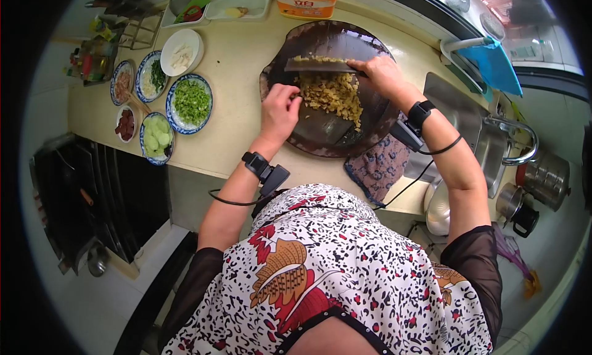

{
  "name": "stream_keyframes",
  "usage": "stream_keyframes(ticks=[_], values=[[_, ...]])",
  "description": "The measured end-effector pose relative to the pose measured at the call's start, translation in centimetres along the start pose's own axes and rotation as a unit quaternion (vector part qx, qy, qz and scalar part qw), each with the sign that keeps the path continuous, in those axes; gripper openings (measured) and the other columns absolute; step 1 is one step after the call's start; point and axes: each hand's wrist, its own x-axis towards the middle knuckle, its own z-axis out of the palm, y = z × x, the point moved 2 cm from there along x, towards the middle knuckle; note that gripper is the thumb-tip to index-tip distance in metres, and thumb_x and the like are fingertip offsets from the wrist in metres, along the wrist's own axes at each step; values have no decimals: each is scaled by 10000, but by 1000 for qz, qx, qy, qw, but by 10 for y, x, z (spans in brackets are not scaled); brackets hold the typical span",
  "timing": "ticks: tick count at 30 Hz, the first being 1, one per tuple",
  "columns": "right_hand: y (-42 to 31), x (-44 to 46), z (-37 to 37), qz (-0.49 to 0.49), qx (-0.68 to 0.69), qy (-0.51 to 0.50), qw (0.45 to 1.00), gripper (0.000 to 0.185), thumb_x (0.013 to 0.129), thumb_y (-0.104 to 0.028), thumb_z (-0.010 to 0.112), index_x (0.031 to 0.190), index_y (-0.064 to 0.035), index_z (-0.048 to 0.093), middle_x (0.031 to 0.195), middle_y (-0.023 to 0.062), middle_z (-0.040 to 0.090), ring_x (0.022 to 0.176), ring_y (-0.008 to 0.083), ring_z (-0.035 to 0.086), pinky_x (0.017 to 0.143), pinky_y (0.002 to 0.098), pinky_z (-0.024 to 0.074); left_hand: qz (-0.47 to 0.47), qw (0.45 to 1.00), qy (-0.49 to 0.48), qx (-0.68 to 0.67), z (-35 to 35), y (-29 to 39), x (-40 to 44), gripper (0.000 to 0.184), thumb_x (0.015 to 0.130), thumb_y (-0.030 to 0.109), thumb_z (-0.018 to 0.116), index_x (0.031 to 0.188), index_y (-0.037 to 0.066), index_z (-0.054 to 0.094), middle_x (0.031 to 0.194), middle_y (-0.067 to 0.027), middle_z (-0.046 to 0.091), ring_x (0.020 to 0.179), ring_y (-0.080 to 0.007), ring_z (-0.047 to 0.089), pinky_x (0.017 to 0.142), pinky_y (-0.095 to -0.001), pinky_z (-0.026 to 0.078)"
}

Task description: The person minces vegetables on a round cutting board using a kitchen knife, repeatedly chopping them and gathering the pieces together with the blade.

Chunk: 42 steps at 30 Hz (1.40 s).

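Probably heavy, stiff: long dark metal knife (pixel 317 66); best held at end where right hand (pixel 380 74) clamps. Left hand (pixel 281 110) curled, cannot tell if holding. Yellow-brown chopped bits (pixel 335 96) likely soft, slippery.

Wears white garment (pixel 364 250), black-and-red speckle print, big brown-and-red leaf-like motif (pixel 280 272) at 9 o'clock, smaller brown motif (pixel 449 280) at 3 o'clock. Has black neckline trim (pixel 333 312) with pale dots at 6 o'clock, sheer dark sleeves (pixel 473 265). Carries black wrist straps (pixel 421 113), dark boxes (pixel 273 180) at 4 o'clock of left strap, 7 o'clock of right, thin black cables (pixel 240 202). Has left hand (pixel 281 109) and right hand (pixel 381 77) bare.
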Motion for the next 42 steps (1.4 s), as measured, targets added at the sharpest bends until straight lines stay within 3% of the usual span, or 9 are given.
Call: stream_keyframes(ticks=[6, 10, 13, 20, 25, 31, 35, 39, 42], values=[[5, -47, 0, -12, 21, 37, 999, 373, 789, -169, 661, 1159, -129, 642, 721, 165, 636, 710, 338, 635, 661, 447, 505, -2, 998, 62, 24, -21, -19, 5, 174, 798, -69, 566, 930, 27, 627, 852, -80, 559, 579, -191, 543, 572, -299, 479], [-21, -85, 5, 138, 182, 106, 968, 295, 790, -144, 650, 1074, -67, 666, 729, 200, 640, 667, 356, 632, 648, 416, 516, 53, 999, 3, 4, -11, -24, 36, 147, 772, -23, 664, 912, 16, 682, 790, -95, 635, 613, -174, 591, 596, -268, 486], [-58, -115, 8, 311, 340, 128, 878, 228, 818, -131, 620, 1009, -13, 662, 615, 207, 593, 525, 275, 609, 543, 362, 467, 85, 996, -35, 1, 4, -3, 44, 123, 738, 39, 730, 854, 18, 695, 778, -101, 657, 642, -189, 621, 607, -283, 494], [-124, -153, 59, 454, 340, 216, 795, 274, 832, -167, 629, 1049, -1, 636, 734, 223, 650, 700, 370, 656, 640, 432, 509, 103, 982, 15, 156, 17, -15, 65, 186, 742, 138, 753, 883, 39, 685, 947, -127, 638, 843, -280, 606, 766, -364, 494], [-159, -132, 79, 486, 340, 277, 756, 339, 825, -195, 641, 1083, 24, 624, 746, 231, 651, 718, 375, 655, 669, 441, 510, 138, 985, -90, 53, 36, -39, 75, 282, 802, 146, 653, 1071, 65, 626, 989, -151, 625, 956, -326, 580, 853, -413, 462], [-185, -83, 75, 449, 438, 391, 673, 344, 820, -169, 652, 1082, 49, 604, 789, 242, 655, 737, 367, 664, 678, 397, 514, 227, 966, -116, 48, 19, -12, 95, 213, 853, 164, 594, 1023, 52, 659, 1036, -142, 645, 954, -340, 593, 856, -406, 466], [-195, -80, 56, 405, 397, 408, 716, 428, 805, -137, 652, 1178, 37, 535, 777, 244, 631, 738, 394, 641, 673, 426, 499, 224, 956, -148, -117, 32, 19, 129, 247, 907, 167, 525, 1076, 40, 654, 1036, -131, 662, 972, -290, 626, 863, -341, 473], [-213, -93, 47, 403, 373, 336, 765, 502, 814, -116, 630, 1265, 31, 467, 841, 256, 629, 790, 431, 608, 707, 461, 483, 184, 879, -292, -330, 64, 58, 143, 325, 969, 198, 511, 1208, -11, 577, 1007, -89, 668, 942, -175, 627, 857, -287, 482], [-222, -98, 44, 403, 345, 311, 789, 520, 816, -105, 626, 1279, 50, 446, 850, 259, 628, 806, 435, 606, 710, 463, 483, 136, 841, -429, -301, 79, 74, 136, 338, 956, 209, 550, 1216, -5, 570, 934, -85, 667, 831, -140, 641, 782, -258, 498]])
